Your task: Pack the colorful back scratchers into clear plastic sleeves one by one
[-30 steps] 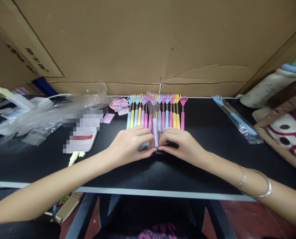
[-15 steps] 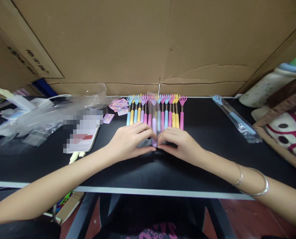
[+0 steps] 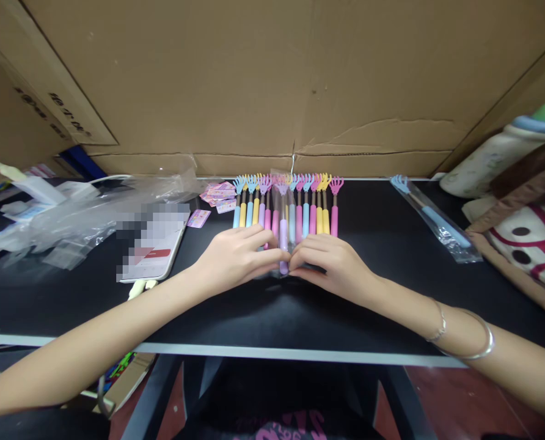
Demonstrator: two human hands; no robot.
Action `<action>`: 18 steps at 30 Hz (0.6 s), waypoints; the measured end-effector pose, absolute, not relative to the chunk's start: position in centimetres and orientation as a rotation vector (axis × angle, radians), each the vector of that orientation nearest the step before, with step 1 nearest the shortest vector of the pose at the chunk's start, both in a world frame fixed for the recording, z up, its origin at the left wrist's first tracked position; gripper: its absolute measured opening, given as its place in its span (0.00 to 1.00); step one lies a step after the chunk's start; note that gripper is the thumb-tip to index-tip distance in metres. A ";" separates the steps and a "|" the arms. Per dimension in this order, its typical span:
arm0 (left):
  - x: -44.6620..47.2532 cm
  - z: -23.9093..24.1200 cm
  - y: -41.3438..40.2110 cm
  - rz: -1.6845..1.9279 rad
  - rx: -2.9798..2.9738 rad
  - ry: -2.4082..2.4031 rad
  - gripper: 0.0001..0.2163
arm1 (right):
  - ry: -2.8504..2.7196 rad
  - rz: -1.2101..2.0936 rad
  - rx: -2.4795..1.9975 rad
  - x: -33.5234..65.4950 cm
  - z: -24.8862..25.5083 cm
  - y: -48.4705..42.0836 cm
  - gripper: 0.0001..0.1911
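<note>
A purple back scratcher [image 3: 283,235] lies inside a clear plastic sleeve [image 3: 276,201], its claw end pointing away from me. My left hand [image 3: 242,255] is closed at the lower end of the sleeve, with the fingers against the purple handle. From the other side, my right hand [image 3: 330,260] pinches the sleeve's lower edge by the handle's end. Under and behind both hands runs a row of several back scratchers in blue, yellow, purple and pink, such as the pink one [image 3: 335,214] at the right end. My fingers hide some of the handles.
Small printed cards [image 3: 218,192] lie left of the row, near a phone [image 3: 156,250] with a cable and crumpled plastic bags [image 3: 112,205]. At right are a bagged blue back scratcher [image 3: 437,220], a bottle [image 3: 487,156] and a fabric bag [image 3: 529,238]. Cardboard [image 3: 272,79] stands behind.
My left fingers have shifted and straightened across the lower purple handle. The right hand keeps its pinch, nearly unmoved.
</note>
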State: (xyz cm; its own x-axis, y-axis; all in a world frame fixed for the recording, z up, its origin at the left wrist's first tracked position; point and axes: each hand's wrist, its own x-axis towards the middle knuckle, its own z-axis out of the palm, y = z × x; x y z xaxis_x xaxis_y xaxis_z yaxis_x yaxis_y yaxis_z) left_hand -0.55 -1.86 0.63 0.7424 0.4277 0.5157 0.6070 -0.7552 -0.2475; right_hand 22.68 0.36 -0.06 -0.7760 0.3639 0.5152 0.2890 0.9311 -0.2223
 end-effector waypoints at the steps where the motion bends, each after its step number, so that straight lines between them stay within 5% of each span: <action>1: -0.5 0.5 -1.8 -0.610 -2.548 -0.786 0.10 | -2.515 0.149 -0.460 22.7 -0.1 0.3 0.10; 18: 0.2 0.0 -2.2 -0.547 -2.479 -0.817 0.06 | -2.506 -0.143 -0.465 22.2 0.0 -0.3 0.11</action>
State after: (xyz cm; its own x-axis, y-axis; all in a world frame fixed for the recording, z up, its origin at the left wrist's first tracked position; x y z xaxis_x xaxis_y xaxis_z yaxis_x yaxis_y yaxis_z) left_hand 0.20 -2.24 0.03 0.7431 0.4442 0.5004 0.6319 -0.7119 -0.3065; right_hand 22.24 -0.26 -0.03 -0.7707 0.2964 0.5641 0.3588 0.9334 -0.0002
